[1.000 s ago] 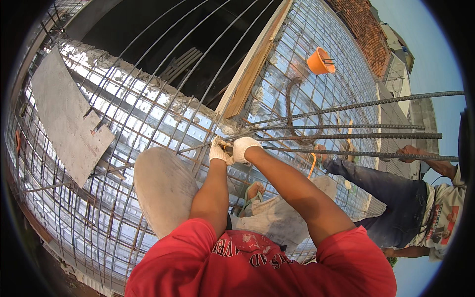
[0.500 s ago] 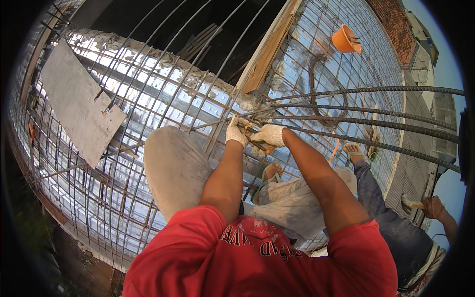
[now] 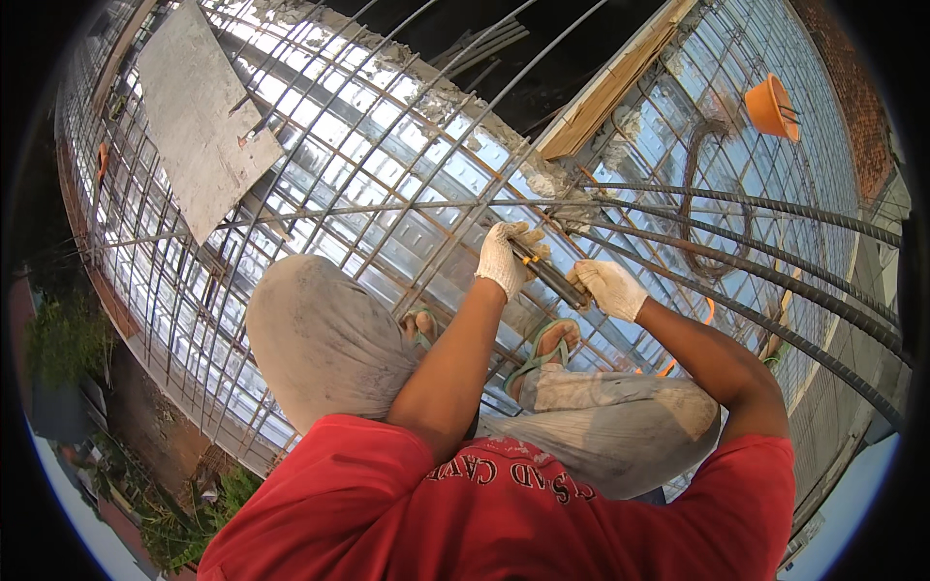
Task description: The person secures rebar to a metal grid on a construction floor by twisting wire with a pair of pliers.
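Observation:
My left hand (image 3: 502, 259), in a white knit glove with dirty fingertips, is closed around the upper end of a dark, narrow, bar-shaped piece with a yellow mark (image 3: 554, 278). At the piece's lower end, the curled fingers of my right hand (image 3: 612, 289), gloved the same way, are pinched. What lies inside those fingers is hidden, and the kind of the bar-shaped piece is unclear. Just beyond both hands, several thick ribbed rebars (image 3: 741, 258) meet at a crusty concrete joint and sweep off to the right. My knees are bent, with a sandalled foot (image 3: 555, 346) below the hands.
A rebar mesh (image 3: 320, 184) covers shiny metal decking all around. On it lie a grey board (image 3: 199, 116) at the left and a coil of wire (image 3: 690, 208) at the right. An orange bucket (image 3: 770, 107) stands far right. Beyond a wooden plank (image 3: 620, 82) is a dark opening.
My hands have drawn apart, exposing the dark piece between them. The view has shifted, so the scene sits differently. The co-worker at the right is out of view.

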A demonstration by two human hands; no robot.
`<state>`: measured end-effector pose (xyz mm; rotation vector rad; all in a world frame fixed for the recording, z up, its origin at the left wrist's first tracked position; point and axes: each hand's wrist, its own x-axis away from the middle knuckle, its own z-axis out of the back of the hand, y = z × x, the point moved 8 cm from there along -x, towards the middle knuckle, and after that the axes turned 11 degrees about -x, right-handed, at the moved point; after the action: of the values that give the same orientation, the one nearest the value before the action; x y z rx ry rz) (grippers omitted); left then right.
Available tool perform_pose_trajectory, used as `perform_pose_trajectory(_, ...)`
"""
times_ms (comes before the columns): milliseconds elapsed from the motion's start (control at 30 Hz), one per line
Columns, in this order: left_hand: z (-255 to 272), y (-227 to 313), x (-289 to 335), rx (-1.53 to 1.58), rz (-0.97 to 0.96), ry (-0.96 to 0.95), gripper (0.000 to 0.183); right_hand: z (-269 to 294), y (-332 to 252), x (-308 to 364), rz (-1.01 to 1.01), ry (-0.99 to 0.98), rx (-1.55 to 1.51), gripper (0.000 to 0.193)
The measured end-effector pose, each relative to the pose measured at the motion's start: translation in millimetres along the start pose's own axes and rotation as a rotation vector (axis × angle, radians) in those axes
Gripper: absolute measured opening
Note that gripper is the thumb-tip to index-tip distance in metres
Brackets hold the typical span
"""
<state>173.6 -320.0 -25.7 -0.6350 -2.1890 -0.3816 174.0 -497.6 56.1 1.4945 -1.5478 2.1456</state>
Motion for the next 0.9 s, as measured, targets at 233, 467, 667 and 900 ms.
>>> perform_pose_trajectory(233, 55.6, 19.3, 10.0, 0.281, -0.306, 0.065, 0.029, -15.4, 33.8, -32.7, 0.187, -0.15, 0.533, 0.023)
perform_pose_trajectory(467, 8.8, 109.0, 51.0, -1.051, -0.659, 0.374, 0.041, -63.7, 8.0, -34.6, 0.435, -0.323, 0.844, 0.02)
perform_pose_trajectory(667, -108.7, 158.6, 21.9, -2.063, -0.535, 0.043, 0.059, -20.2, 15.1, -32.5, 0.539, 0.039, 0.718, 0.021)
perform_pose_trajectory(900, -128.3, 129.9, 39.6, -2.541, -0.4, -0.445, 0.053, -11.9, -9.1, -30.9, 0.376, -0.171, 0.789, 0.046)
